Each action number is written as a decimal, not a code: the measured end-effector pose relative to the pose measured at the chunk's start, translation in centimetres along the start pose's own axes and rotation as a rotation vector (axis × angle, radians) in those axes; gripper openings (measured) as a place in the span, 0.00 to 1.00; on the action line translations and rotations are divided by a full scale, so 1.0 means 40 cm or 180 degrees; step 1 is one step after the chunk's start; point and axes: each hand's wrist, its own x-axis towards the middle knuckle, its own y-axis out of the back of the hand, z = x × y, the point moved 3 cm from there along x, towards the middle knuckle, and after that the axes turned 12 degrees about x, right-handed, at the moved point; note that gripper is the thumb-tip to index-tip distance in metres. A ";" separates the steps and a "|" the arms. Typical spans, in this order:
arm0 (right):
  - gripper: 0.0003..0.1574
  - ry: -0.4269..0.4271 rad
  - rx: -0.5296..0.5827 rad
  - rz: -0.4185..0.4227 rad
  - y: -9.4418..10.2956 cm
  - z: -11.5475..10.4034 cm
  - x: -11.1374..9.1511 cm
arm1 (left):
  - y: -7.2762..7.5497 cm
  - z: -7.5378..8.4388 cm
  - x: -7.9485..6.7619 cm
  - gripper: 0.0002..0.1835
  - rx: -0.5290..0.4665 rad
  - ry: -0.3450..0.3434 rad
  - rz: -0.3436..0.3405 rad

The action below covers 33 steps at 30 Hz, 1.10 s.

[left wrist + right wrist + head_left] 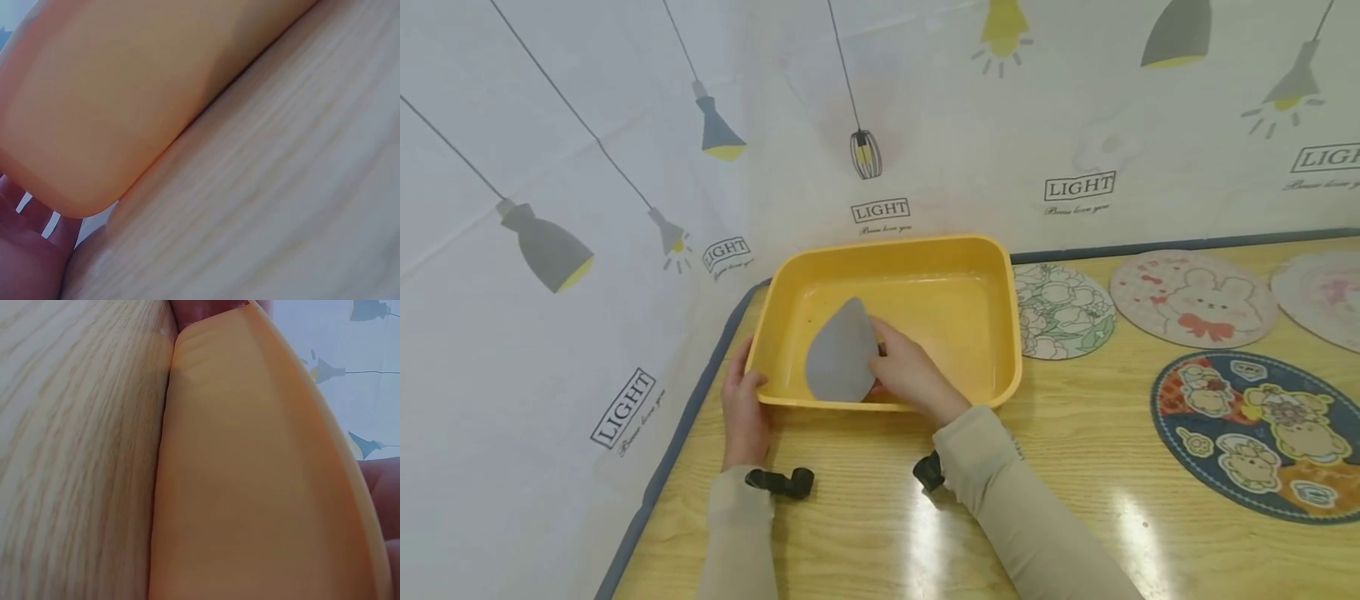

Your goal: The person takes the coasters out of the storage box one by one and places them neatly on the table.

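Observation:
A yellow plastic tub (940, 308) sits on the wooden table in the head view. At its left end, my left hand (746, 417) grips the wall, thumb over the rim and fingers outside. The left wrist view shows that left hand (37, 250) against the tub's outer corner (81, 156). My right hand (913, 371) reaches over the near rim and pinches the right edge of a thin, plain grey mat (841, 354), which leans tilted inside the tub. In the right wrist view, part of the right hand (381, 494) shows beyond the tub's rim.
Several round printed mats lie right of the tub: a floral one (1063, 312), a pink rabbit one (1195, 298), a pale pink one (1322, 292) and a dark blue bear one (1262, 437). A lamp-printed white sheet (962, 150) hangs behind and to the left.

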 end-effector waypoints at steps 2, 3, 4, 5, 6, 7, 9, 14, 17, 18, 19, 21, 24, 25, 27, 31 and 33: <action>0.39 0.0003 -0.0119 0.0013 -0.002 -0.002 -0.002 | 0.002 -0.001 -0.001 0.33 0.0040 0.0026 0.0018; 0.39 0.0012 -0.0144 0.0022 -0.003 -0.004 -0.002 | 0.003 -0.001 -0.002 0.33 0.0055 0.0037 0.0031; 0.39 0.0033 -0.0150 0.0030 -0.002 -0.007 -0.003 | 0.002 -0.001 -0.002 0.32 0.0048 0.0034 0.0034; 0.39 0.0059 -0.0145 0.0043 -0.001 -0.009 -0.004 | 0.002 -0.001 -0.002 0.32 0.0036 0.0024 0.0033; 0.39 0.0089 -0.0134 0.0056 0.001 -0.012 -0.005 | 0.001 0.000 -0.001 0.32 0.0030 0.0016 0.0032; 0.38 0.0116 -0.0119 0.0069 0.003 -0.014 -0.005 | 0.000 0.000 -0.001 0.32 0.0012 0.0006 0.0032; 0.38 0.0170 -0.0051 0.0075 0.006 -0.018 -0.005 | -0.001 0.000 0.001 0.32 -0.0009 -0.0011 0.0030; 0.38 0.0190 0.0203 0.0063 0.010 -0.017 -0.002 | -0.003 0.001 0.001 0.31 -0.0044 0.0017 0.0006; 0.37 0.0196 0.0369 0.0069 0.011 -0.015 0.000 | -0.004 0.003 -0.001 0.31 -0.0069 0.0045 -0.0001; 0.37 0.0197 0.0418 0.0070 0.012 -0.014 0.000 | -0.005 0.004 -0.002 0.31 -0.0078 0.0051 0.0001; 0.37 0.0204 0.0463 0.0076 0.012 -0.014 0.001 | -0.004 0.005 -0.002 0.31 -0.0093 0.0059 0.0002; 0.36 0.0216 0.0561 0.0085 0.012 -0.016 0.001 | -0.004 0.006 -0.002 0.31 -0.0092 0.0067 0.0011; 0.36 0.0211 0.0770 0.0068 0.013 -0.031 -0.007 | -0.004 0.004 -0.001 0.31 -0.0085 0.0087 0.0039; 0.36 0.0223 0.0830 0.0067 0.013 -0.034 -0.008 | -0.004 0.003 0.000 0.31 -0.0081 0.0098 0.0052; 0.36 0.0231 0.0945 0.0086 0.015 -0.039 -0.011 | -0.004 0.001 0.001 0.31 -0.0063 0.0097 0.0059; 0.35 0.0258 0.1052 0.0147 0.016 -0.036 -0.012 | -0.002 0.001 0.001 0.31 -0.0027 0.0070 0.0053; 0.34 0.0281 0.1072 0.0158 0.016 -0.039 -0.017 | -0.001 0.003 0.002 0.31 0.0000 0.0040 0.0058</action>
